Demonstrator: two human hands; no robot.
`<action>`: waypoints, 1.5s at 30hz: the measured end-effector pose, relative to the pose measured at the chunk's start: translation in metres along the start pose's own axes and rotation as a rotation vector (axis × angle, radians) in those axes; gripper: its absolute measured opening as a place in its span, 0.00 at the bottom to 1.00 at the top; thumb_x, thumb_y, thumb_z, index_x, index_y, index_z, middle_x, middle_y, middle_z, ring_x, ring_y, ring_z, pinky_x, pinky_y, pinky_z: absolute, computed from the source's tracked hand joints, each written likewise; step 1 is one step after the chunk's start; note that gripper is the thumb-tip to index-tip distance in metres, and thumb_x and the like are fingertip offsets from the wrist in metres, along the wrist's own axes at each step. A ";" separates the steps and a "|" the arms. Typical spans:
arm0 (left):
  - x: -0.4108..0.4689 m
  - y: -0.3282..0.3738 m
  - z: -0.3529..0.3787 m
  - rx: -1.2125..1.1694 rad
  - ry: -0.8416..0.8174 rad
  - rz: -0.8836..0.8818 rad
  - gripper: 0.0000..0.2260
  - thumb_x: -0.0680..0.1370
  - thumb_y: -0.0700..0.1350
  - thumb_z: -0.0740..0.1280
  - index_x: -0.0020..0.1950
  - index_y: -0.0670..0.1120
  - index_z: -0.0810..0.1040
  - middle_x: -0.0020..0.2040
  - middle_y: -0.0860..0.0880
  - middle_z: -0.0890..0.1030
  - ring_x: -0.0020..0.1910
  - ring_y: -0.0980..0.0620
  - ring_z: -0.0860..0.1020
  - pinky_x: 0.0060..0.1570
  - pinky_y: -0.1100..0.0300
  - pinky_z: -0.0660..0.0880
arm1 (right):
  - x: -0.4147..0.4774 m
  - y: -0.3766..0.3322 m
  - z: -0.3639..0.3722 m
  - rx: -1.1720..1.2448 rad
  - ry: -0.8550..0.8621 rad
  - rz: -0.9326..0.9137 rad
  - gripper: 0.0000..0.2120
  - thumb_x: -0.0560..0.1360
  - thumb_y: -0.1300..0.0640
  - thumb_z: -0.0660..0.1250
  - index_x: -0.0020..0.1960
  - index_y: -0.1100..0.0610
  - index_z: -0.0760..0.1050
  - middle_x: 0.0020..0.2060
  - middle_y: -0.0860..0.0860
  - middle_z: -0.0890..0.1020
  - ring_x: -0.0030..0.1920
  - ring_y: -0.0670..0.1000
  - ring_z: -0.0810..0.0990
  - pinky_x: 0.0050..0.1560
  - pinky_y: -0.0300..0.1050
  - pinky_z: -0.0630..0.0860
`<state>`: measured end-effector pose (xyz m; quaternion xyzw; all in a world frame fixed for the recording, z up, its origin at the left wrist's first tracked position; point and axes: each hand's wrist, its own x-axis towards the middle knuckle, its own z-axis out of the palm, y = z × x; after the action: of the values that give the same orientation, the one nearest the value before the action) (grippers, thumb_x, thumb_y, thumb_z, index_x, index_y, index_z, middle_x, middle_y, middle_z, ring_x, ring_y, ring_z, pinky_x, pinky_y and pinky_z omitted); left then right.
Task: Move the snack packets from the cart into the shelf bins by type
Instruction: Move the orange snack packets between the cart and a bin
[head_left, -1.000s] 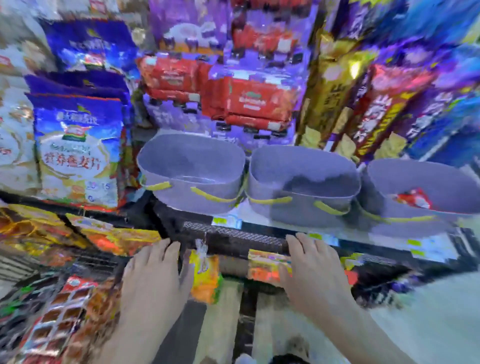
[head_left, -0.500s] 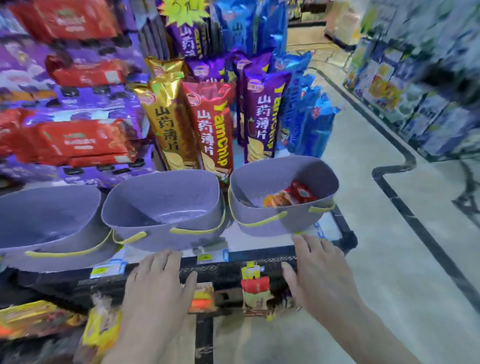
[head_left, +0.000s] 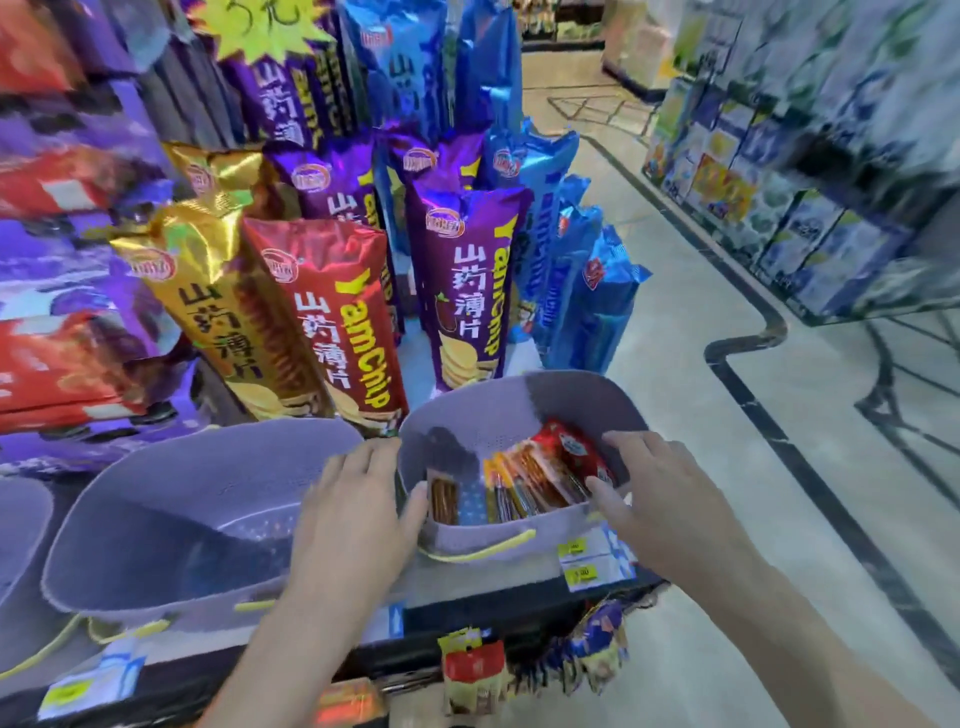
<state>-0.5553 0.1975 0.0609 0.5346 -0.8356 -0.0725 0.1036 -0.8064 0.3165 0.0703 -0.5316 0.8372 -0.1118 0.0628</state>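
Snack packets (head_left: 524, 483): lying in the right bin (head_left: 519, 400).
Your left hand (head_left: 358, 514): fingers straight, touching its left rim.
Your right hand (head_left: 660, 499): fingers loosely spread over its right rim.

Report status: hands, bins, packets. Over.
Both hands hold no packet: left hand at left rim of rightmost bin, right hand at its right rim. Mixed packets lie inside it. Nothing blocking.

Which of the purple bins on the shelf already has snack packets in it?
The rightmost bin, at the aisle end: red and orange packets lie inside. The middle bin shows a bare bottom; the leftmost bin is mostly out of frame.
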 end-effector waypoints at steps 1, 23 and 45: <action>0.014 0.000 0.007 -0.038 0.009 0.014 0.25 0.84 0.58 0.64 0.78 0.50 0.69 0.74 0.49 0.76 0.71 0.45 0.73 0.67 0.49 0.73 | 0.013 0.001 -0.001 0.048 -0.014 0.016 0.21 0.78 0.48 0.70 0.68 0.56 0.76 0.61 0.55 0.81 0.62 0.60 0.77 0.62 0.55 0.74; 0.075 -0.017 0.067 -0.122 -0.080 0.041 0.24 0.82 0.52 0.67 0.77 0.46 0.71 0.70 0.46 0.79 0.67 0.44 0.76 0.67 0.48 0.71 | 0.185 0.015 0.141 -0.237 -0.686 0.020 0.28 0.75 0.44 0.74 0.70 0.55 0.75 0.66 0.56 0.80 0.64 0.57 0.79 0.60 0.47 0.74; 0.073 0.019 0.043 -0.779 -0.087 -0.125 0.23 0.73 0.75 0.66 0.62 0.65 0.72 0.59 0.69 0.79 0.61 0.68 0.76 0.56 0.68 0.73 | 0.156 -0.008 0.012 1.074 -0.788 -0.124 0.10 0.79 0.60 0.72 0.60 0.52 0.82 0.54 0.56 0.87 0.53 0.57 0.86 0.55 0.52 0.82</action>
<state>-0.6122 0.1391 0.0309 0.5014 -0.7151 -0.4127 0.2587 -0.8633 0.1703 0.0633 -0.4749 0.5476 -0.3139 0.6133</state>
